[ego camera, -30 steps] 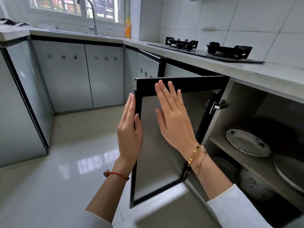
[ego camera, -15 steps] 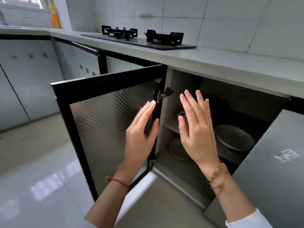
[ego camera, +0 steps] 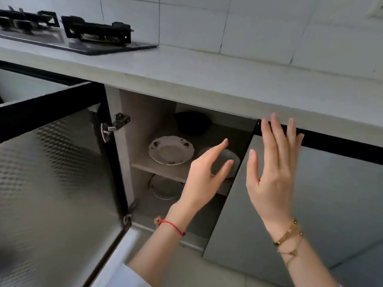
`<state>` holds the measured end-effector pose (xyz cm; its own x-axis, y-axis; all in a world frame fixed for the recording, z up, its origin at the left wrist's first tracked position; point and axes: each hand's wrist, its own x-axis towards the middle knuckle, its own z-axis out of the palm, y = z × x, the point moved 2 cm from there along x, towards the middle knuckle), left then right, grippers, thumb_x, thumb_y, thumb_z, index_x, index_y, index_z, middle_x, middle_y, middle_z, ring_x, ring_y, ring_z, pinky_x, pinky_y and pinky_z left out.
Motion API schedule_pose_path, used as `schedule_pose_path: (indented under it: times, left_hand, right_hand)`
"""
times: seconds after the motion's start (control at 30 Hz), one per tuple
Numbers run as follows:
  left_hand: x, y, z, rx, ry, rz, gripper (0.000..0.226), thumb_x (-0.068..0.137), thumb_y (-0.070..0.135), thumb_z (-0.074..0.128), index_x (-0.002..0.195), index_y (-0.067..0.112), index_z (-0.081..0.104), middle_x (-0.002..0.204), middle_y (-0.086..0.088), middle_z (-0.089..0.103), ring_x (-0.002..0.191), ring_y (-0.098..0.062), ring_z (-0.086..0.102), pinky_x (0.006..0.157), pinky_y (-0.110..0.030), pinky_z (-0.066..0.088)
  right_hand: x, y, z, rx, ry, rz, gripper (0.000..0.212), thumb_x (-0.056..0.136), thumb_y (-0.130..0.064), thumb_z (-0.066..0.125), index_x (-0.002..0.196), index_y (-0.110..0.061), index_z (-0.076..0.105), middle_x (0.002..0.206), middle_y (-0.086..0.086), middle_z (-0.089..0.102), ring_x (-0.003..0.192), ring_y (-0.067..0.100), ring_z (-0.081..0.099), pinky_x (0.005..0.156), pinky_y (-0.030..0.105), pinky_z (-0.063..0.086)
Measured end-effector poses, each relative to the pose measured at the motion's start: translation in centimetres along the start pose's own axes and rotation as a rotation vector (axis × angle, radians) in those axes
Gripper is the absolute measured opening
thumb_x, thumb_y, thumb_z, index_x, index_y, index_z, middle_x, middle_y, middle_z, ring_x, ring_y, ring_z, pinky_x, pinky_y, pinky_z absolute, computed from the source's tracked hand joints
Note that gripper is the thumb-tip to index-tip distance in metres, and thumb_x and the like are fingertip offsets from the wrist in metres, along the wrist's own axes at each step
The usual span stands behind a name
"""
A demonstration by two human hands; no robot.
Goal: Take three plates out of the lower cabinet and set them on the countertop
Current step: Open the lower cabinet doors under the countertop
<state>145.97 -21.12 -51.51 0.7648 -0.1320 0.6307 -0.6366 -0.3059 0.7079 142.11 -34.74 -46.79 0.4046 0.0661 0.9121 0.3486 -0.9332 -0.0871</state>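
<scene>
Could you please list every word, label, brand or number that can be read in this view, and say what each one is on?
None: no text can be read anywhere in the current view.
The stove, countertop, open cabinet door and closed cabinet door show no visible lettering.
The patterned plate on the upper shelf bears dark rim markings, which look like decoration rather than writing.
The left hand and right hand carry only bracelets.

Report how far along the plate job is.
Done: the left cabinet door is swung open. In hand: nothing held; the left hand reaches in toward the shelf plates, and the right hand is spread open at the shut right door. Left: all three plates; the countertop has none yet.
</scene>
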Motion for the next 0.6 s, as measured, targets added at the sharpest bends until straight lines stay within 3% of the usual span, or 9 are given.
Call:
schedule_pose_path:
  times: [0.13,0.3,0.43,0.53,0.6]
  left_hand:
    - [1.6,0.7,2.5,-0.063,-0.045,-0.024,0.054,0.093,0.035,0.059,0.143,0.021,0.045,0.137,0.024,0.049,0.112,-0.004,0.062,0.083,-0.011,0.046]
    - [2.0,1.4,3.9,-0.124,-0.083,-0.038,0.051,0.094,0.031,0.059,0.141,0.014,0.048,0.137,0.011,0.057,0.125,0.003,0.053,0.101,-0.019,0.047]
    - [2.1,1.0,4.1,-0.155,-0.071,-0.017,0.044,0.095,0.027,0.059,0.135,0.010,0.054,0.121,0.002,0.069,0.109,-0.005,0.065,0.094,-0.030,0.053]
    - [1.4,0.9,3.7,-0.216,-0.060,-0.012,0.041,0.094,0.022,0.060,0.132,0.007,0.056,0.110,-0.011,0.071,0.101,-0.023,0.068,0.091,-0.042,0.054]
    - [1.0,1.1,3.3,-0.234,-0.062,0.011,0.039,0.094,0.020,0.060,0.130,0.006,0.058,0.113,-0.008,0.071,0.105,-0.016,0.068,0.093,-0.041,0.054]
  right_hand:
    - [0.8,1.4,-0.8,-0.040,-0.054,0.034,0.052,0.100,-0.014,0.045,0.149,-0.006,0.029,0.159,0.010,0.026,0.151,0.030,0.010,0.124,0.048,0.009]
    - [1.0,1.6,-0.9,-0.098,-0.076,0.056,0.053,0.101,-0.015,0.045,0.150,-0.006,0.027,0.160,0.008,0.023,0.152,0.028,0.009,0.124,0.049,0.011]
    - [0.9,1.0,-0.6,-0.128,-0.094,0.039,0.052,0.102,-0.015,0.044,0.150,-0.005,0.027,0.160,0.008,0.024,0.151,0.030,0.009,0.122,0.053,0.014]
    - [0.7,0.3,-0.7,-0.167,-0.110,0.023,0.051,0.103,-0.017,0.041,0.150,-0.005,0.027,0.160,0.008,0.025,0.151,0.030,0.009,0.122,0.053,0.015]
    - [0.5,-0.2,-1.0,-0.207,-0.124,0.008,0.050,0.103,-0.018,0.040,0.150,-0.006,0.027,0.160,0.007,0.025,0.151,0.031,0.009,0.122,0.052,0.014]
